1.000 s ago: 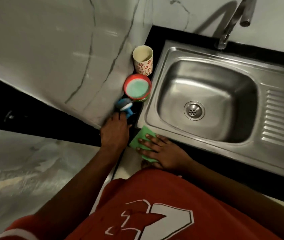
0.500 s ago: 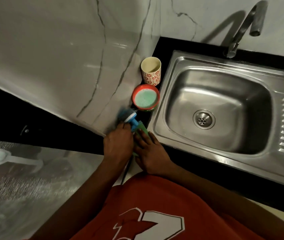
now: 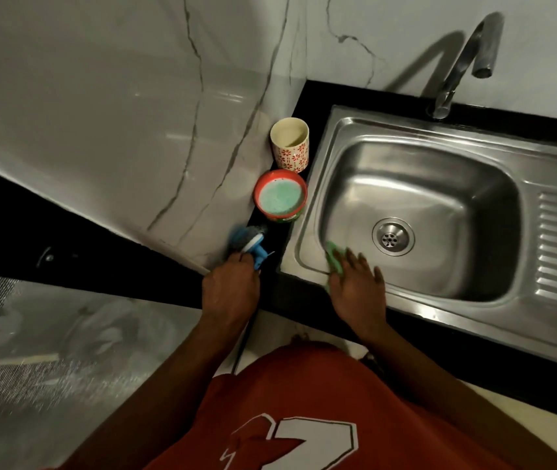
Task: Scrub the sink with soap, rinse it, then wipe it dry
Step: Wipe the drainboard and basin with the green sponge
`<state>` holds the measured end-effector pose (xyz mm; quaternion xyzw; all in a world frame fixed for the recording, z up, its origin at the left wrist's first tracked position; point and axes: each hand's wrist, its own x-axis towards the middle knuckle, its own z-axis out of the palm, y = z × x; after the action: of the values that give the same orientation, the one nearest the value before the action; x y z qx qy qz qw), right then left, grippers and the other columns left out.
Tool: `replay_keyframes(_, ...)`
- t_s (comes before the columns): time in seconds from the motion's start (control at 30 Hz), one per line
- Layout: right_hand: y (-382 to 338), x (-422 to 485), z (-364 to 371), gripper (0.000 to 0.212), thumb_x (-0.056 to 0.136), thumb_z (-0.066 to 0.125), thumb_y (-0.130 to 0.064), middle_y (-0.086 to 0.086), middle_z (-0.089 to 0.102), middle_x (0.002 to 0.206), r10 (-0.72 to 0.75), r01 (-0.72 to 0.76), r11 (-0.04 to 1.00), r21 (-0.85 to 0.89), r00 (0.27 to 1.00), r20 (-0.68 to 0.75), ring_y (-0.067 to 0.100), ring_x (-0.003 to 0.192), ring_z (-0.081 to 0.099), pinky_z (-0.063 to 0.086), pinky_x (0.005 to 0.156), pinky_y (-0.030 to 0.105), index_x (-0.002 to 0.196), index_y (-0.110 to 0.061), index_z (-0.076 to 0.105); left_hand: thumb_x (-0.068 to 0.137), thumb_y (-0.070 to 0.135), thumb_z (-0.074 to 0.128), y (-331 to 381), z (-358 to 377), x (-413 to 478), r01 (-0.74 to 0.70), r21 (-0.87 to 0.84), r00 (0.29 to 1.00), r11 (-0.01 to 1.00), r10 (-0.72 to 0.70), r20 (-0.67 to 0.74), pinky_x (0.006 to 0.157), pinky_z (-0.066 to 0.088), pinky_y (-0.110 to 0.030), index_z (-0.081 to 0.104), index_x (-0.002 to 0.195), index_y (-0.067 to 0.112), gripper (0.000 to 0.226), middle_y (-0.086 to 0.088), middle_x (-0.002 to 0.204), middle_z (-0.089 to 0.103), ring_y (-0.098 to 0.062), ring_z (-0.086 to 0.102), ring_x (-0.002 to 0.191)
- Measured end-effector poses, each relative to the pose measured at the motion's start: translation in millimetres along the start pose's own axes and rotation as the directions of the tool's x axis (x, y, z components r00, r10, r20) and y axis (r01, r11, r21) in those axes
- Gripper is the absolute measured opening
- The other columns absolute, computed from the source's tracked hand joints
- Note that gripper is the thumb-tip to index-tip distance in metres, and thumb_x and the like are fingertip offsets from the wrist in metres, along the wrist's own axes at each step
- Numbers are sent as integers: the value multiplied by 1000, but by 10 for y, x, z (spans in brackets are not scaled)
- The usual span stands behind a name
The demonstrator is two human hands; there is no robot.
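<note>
1. Green scouring pad (image 3: 331, 256) lies under the right hand (image 3: 358, 290), whose straight, spread fingers press it flat on the front-left rim of the steel sink (image 3: 440, 184), where the rim turns down into the basin.
2. The basin opens ahead and to the right of this hand. Its long axis runs left to right across the person, and the drain (image 3: 393, 236) is just beyond the fingertips.
3. The right hand is clearly the nearer one to the sink. The left hand (image 3: 231, 290) is outside it, over the dark counter to the left of the rim.
4. The left hand has its fingers curled round the blue handle of a scrub brush (image 3: 248, 240), whose head points away from the person.
5. The soap tub (image 3: 279, 216) stands ahead of the left hand, just past the brush and just beside the sink's left edge.
6. The basin shows no foam, so the scrubbing seems hardly begun. The soap is probably needed next, and it lies nearer the left hand.
</note>
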<state>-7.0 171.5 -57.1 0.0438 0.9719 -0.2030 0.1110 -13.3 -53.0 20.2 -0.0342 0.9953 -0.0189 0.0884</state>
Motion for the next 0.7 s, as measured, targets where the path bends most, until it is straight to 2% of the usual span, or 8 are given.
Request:
replay_keyframes(0.07,118,-64,-82,56,99,33,-35,1,34,162,-7,24,971,238,997,-70,23,152,25,21,122,49,155,-26,39,103,39,57,-7,-7,-10,-5,-5,1000,1000,5,-20,73,57,-38,66,120,21,26,-4,115,69,-27,73,93)
replay_keyframes(0.13,71,-207,-71,58,98,36,-36,0,35,162,-175,212,926,312,974,-141,23,151,27,24,121,44,155,-26,40,100,39,61,-17,-42,-42,-14,-21,998,1000,12,-65,67,56,-38,68,117,19,27,-6,108,70,-29,73,84)
replay_keyframes(0.2,-87,-358,73,61,95,45,-36,3,36,161,-400,415,892,178,909,-113,27,150,30,29,120,45,155,-25,38,96,37,68,-37,-67,-82,-31,-39,993,999,26,-117,61,55,-38,70,112,17,26,-8,99,71,-32,72,75)
replay_keyframes(0.23,-198,-404,172,65,92,48,-37,4,35,162,-495,497,865,75,868,-41,29,150,30,31,118,49,155,-25,38,93,36,71,-50,-79,-99,-36,-43,990,998,30,-139,59,55,-38,71,108,16,25,-9,95,70,-33,71,71)
replay_keyframes(0.33,-486,-400,439,72,90,42,-46,4,26,165,-625,640,761,-107,767,143,31,153,20,21,121,53,158,-26,30,88,34,76,-92,-100,-135,-41,-23,982,999,36,-183,55,54,-37,73,102,16,23,-8,89,70,-33,70,65)
replay_keyframes(0.4,-612,-269,462,71,92,42,-45,4,22,167,-640,657,743,-125,753,150,30,154,16,16,122,51,158,-26,28,90,35,74,-95,-105,-147,-32,-15,987,999,29,-155,56,54,-37,74,105,16,24,-8,90,71,-32,71,67)
replay_keyframes(0.57,-874,-63,418,61,91,53,-40,9,38,159,-566,579,802,-145,815,125,35,152,22,25,119,54,148,-20,47,94,34,70,-59,-34,-141,-18,-34,997,999,16,-77,62,56,-38,73,108,17,22,-9,95,72,-32,72,74)
replay_keyframes(0.7,-785,-106,342,67,93,47,-40,5,23,166,-410,417,901,-118,909,79,30,154,17,20,122,50,157,-24,33,98,34,62,-50,15,-99,3,-51,1000,999,-5,-22,71,58,-41,69,107,19,20,-8,103,70,-33,74,86)
